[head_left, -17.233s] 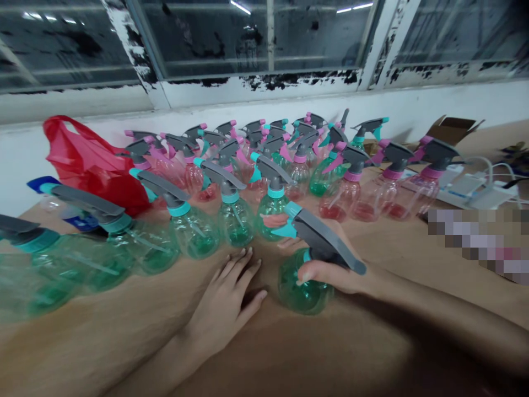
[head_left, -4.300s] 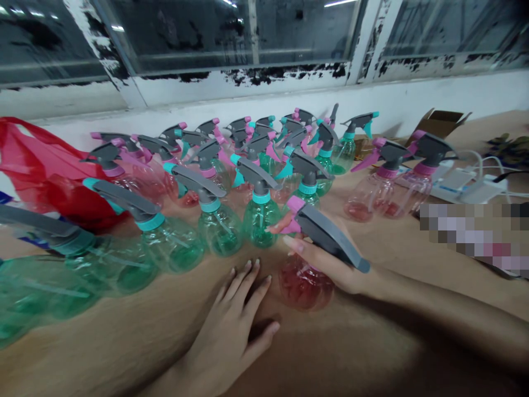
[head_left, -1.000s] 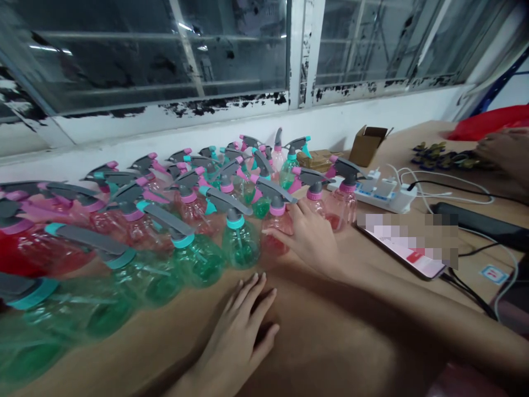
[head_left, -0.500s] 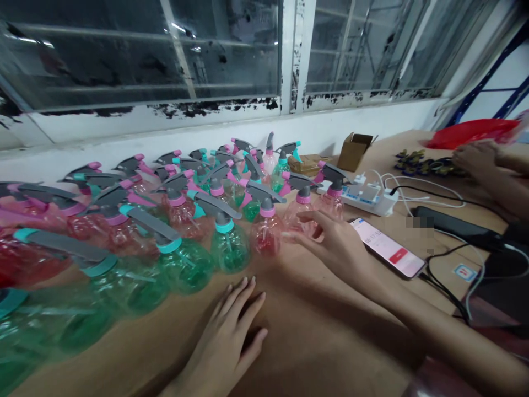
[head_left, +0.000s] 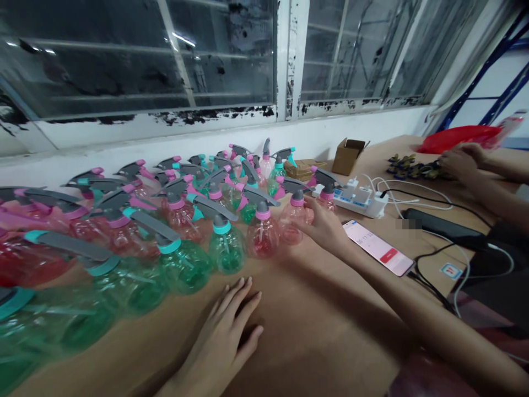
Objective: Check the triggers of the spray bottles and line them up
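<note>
My right hand [head_left: 324, 223] reaches to a clear pink spray bottle [head_left: 292, 220] with a grey and pink trigger head, thumb and fingers around its right side. Behind that hand stands another pink spray bottle [head_left: 326, 193], partly covered by the fingers. My left hand [head_left: 225, 325] lies flat on the brown table [head_left: 306, 325], fingers stretched out and holding nothing. A green spray bottle [head_left: 226, 248] with a turquoise collar is nearest to its fingertips. Beside that one stands a pink spray bottle [head_left: 263, 234]. Several more pink and green ones crowd the left side.
A lit phone [head_left: 378, 248] lies right of my right forearm. Behind it are a white power strip [head_left: 359, 201], cables and a black adapter [head_left: 446, 227]. A small open carton [head_left: 347, 157] stands by the wall. At the far right are another person's hands [head_left: 463, 162] and a red bag [head_left: 458, 138].
My right hand has moved in from the right side and closed around the pink spray bottle. My left hand stays flat on the table. The view has shifted slightly.
</note>
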Available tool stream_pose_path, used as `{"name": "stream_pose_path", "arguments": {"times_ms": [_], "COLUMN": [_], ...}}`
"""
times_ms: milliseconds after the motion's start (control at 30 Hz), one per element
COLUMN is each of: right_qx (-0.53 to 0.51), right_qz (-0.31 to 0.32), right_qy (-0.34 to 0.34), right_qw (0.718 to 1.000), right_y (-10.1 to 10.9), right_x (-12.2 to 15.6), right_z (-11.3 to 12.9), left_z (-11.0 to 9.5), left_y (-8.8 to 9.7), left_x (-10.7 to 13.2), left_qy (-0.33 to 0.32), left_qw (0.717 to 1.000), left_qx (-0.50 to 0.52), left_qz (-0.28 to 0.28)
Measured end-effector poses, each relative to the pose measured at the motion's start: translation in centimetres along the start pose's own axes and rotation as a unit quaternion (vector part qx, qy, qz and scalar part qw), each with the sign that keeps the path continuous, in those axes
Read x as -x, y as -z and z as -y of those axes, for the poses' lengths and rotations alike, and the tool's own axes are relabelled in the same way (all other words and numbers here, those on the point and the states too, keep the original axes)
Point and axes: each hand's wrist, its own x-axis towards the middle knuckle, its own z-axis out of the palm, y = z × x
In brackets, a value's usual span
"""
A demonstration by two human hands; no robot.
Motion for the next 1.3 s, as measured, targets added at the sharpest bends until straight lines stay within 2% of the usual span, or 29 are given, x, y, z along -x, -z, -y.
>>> {"name": "stream_pose_path", "arguments": {"times_ms": [200, 433, 533, 633, 733, 900, 1000, 1133, 1200, 1233, 1300], "right_qx": [0.042, 0.085, 0.093, 0.098, 0.102, 0.101, 0.045, -0.049, -0.161, -0.240, -0.396], "right_qz": [-0.003, -0.014, -0.017, -0.016, -0.005, 0.024, 0.077, 0.123, 0.181, 0.230, 0.317], "right_qy": [-0.008, -0.013, -0.009, 0.001, 0.026, 0.105, 0.148, 0.171, 0.190, 0.191, 0.177], "right_qw": [0.999, 0.996, 0.995, 0.995, 0.994, 0.989, 0.985, 0.976, 0.951, 0.924, 0.843], "right_y": [-0.9, -0.5, 0.3, 1.4, 2.2, 2.4, 2.2, 2.3, 2.1, 1.8, 1.0], "right_x": [-0.3, 0.8, 2.2, 4.8, 8.3, 12.8, 13.9, 13.4, 12.7, 12.3, 11.8], "right_z": [0.2, 0.6, 0.9, 1.7, 3.5, 8.4, 11.1, 13.4, 14.3, 14.7, 15.9], "left_z": [-0.2, -0.1, 0.0, -0.3, -1.1, -3.1, -3.5, -2.8, -2.2, -2.0, -1.6], "left_y": [0.1, -0.1, -0.1, 0.2, 0.8, 1.3, 1.6, 3.0, 3.9, 4.4, 5.3], "left_x": [0.0, -0.1, 0.0, 0.1, 0.4, 1.6, 3.0, 5.6, 7.1, 7.8, 8.9], "left_qy": [0.004, 0.008, 0.027, 0.069, 0.106, 0.116, 0.134, 0.161, 0.170, 0.172, 0.173], "left_qw": [1.000, 1.000, 0.998, 0.990, 0.978, 0.962, 0.944, 0.935, 0.937, 0.937, 0.937], "left_qx": [0.006, 0.022, 0.060, 0.124, 0.175, 0.244, 0.296, 0.307, 0.299, 0.298, 0.300], "left_qz": [0.008, 0.006, -0.004, -0.025, -0.038, -0.034, -0.057, -0.067, -0.063, -0.059, -0.046]}}
